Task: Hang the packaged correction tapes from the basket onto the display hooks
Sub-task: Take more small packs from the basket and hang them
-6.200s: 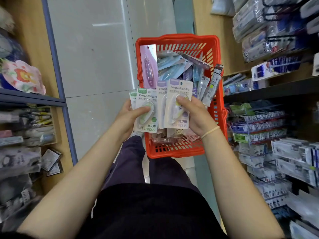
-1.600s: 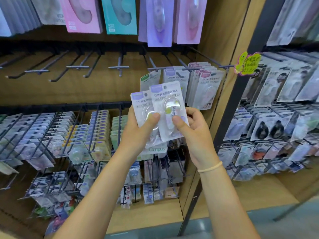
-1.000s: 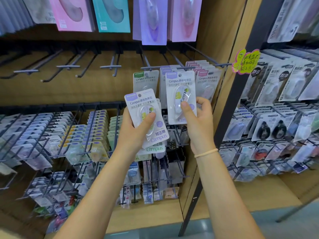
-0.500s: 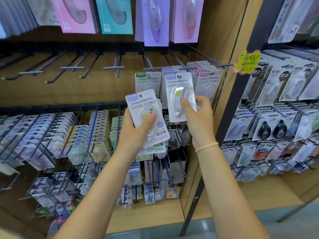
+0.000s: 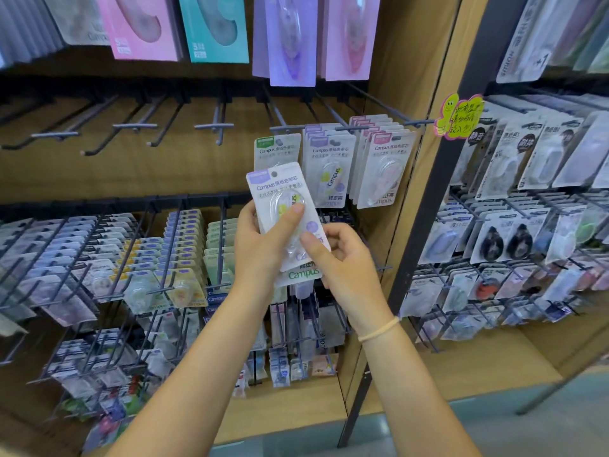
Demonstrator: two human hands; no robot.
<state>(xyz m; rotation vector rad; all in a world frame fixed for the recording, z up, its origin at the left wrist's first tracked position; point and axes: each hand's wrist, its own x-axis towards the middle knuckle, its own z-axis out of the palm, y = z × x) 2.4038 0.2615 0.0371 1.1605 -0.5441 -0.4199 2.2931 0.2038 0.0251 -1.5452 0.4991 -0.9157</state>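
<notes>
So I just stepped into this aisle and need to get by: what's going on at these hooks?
A person is restocking. Their left hand grips a small stack of Campus correction tape packs, and the right hand pinches the lower edge of the front pack. Directly behind, three display hooks already carry the same product: a green-labelled pack, purple-labelled packs and pink-labelled packs. The hooks to the left are bare. Nothing in hand is on a hook yet.

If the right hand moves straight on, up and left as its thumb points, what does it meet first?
Probably the purple-topped pack that the left hand holds; the right hand already touches its lower edge. Depth is unclear.
</notes>
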